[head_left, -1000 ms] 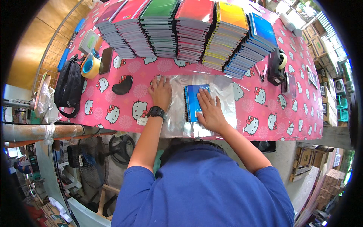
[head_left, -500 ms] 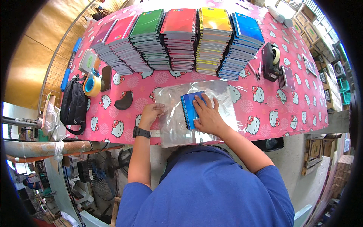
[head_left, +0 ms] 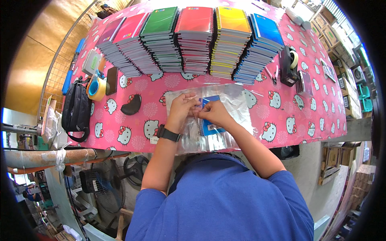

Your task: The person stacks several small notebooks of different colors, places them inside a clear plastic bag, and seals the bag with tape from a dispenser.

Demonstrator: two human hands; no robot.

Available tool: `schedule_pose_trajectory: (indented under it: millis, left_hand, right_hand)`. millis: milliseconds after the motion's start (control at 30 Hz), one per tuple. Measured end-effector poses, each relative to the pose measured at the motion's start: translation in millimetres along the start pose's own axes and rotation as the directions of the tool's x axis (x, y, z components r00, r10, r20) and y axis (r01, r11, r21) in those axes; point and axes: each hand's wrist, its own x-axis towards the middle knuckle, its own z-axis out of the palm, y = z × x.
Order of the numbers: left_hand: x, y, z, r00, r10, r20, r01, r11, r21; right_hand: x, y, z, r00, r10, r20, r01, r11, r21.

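Note:
A small blue spiral notebook (head_left: 212,128) lies on a sheet of clear plastic (head_left: 238,110) at the near edge of the table. My left hand (head_left: 184,109), with a dark watch on the wrist, is closed at the notebook's spiral side and pinches the clear plastic. Right beside it, my right hand (head_left: 216,114) bends over the notebook with its fingers pressed together. The two hands' fingertips almost meet. What the right fingertips hold is hidden. The hands cover part of the notebook's cover and spiral.
Tall stacks of spiral notebooks (head_left: 194,20) in several colours line the far side. At left are a black bag (head_left: 76,112), tape rolls (head_left: 97,88), a phone (head_left: 111,80) and a dark curved object (head_left: 131,105). A tape dispenser (head_left: 288,66) and scissors (head_left: 275,75) lie at right.
My left hand has moved right from the plastic's left edge to the notebook. My right hand has gone from lying spread on the cover to a pinch near its spiral side.

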Motion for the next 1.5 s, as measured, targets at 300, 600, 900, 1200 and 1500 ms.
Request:
schedule_pose_trajectory:
  millis: [300, 600, 900, 1200, 1500]
  left_hand:
    - [-19, -43, -11, 0.991, 0.131, 0.032, -0.134, 0.987, 0.087]
    - [-26, -49, 17, 0.982, 0.188, 0.014, -0.184, 0.973, -0.138]
    - [-49, -90, -121, 0.718, 0.393, -0.575, 0.050, 0.794, 0.605]
    - [-3, -33, -20, 0.913, 0.341, 0.225, -0.388, 0.549, 0.740]
    - [-118, -16, -55, 0.826, -0.487, 0.285, -0.426, -0.207, 0.881]
  right_hand:
    - [7, 23, -9, 0.998, 0.014, 0.057, -0.021, 0.992, 0.126]
    - [7, 19, -10, 1.000, 0.021, 0.007, -0.022, 0.981, 0.191]
    - [8, 17, -12, 0.995, 0.020, 0.097, -0.046, 0.961, 0.273]
    - [9, 16, -11, 0.987, 0.029, 0.157, -0.076, 0.951, 0.300]
    - [13, 30, -14, 0.991, 0.014, 0.132, -0.061, 0.932, 0.357]
